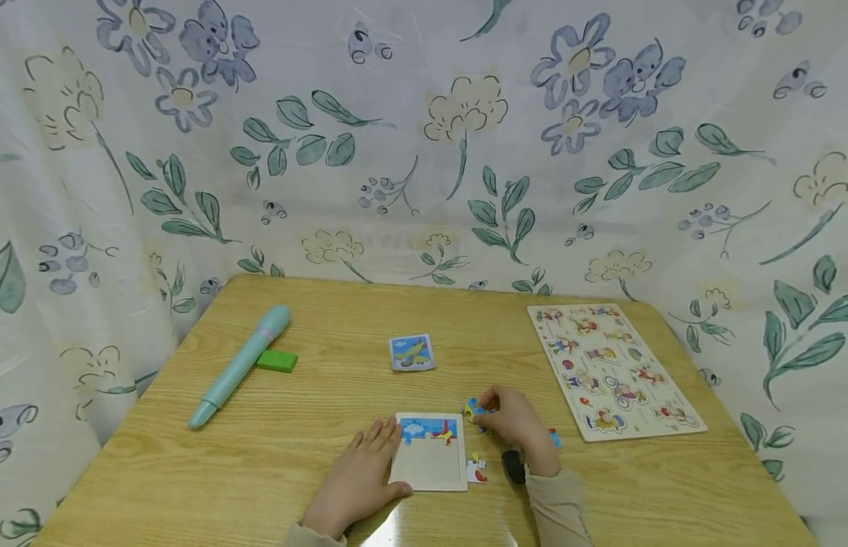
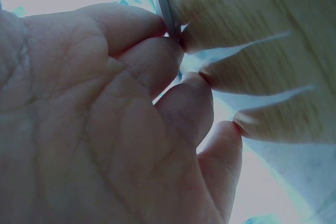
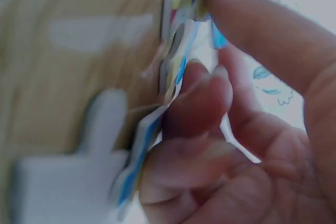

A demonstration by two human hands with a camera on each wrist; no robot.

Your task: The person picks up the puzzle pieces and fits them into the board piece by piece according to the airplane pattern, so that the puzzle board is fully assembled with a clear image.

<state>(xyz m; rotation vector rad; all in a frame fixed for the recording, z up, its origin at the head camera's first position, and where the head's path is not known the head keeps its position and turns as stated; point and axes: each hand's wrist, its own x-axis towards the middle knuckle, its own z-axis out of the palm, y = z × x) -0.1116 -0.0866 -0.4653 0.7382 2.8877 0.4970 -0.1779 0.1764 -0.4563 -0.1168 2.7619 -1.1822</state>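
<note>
A small wooden puzzle tray (image 1: 431, 467) lies near the table's front edge, with a strip of blue sky picture filled in along its top. My left hand (image 1: 361, 475) lies flat beside the tray's left edge, fingers straight. The left wrist view shows those fingers (image 2: 176, 59) pressed to the wood next to a thin grey edge. My right hand (image 1: 495, 414) pinches a colourful puzzle piece (image 1: 473, 411) just off the tray's top right corner. Up close, thumb and curled fingers hold the coloured piece (image 3: 181, 35) on edge. A blurred pale piece (image 3: 68, 187) lies below it.
A loose piece (image 1: 476, 469) lies right of the tray and another (image 1: 555, 437) sits by my right wrist. A picture card (image 1: 412, 352) lies mid-table, a peg puzzle board (image 1: 612, 370) at the right. At the left are a teal pen (image 1: 239, 366) and a green block (image 1: 276, 360). Flowered cloth surrounds the table.
</note>
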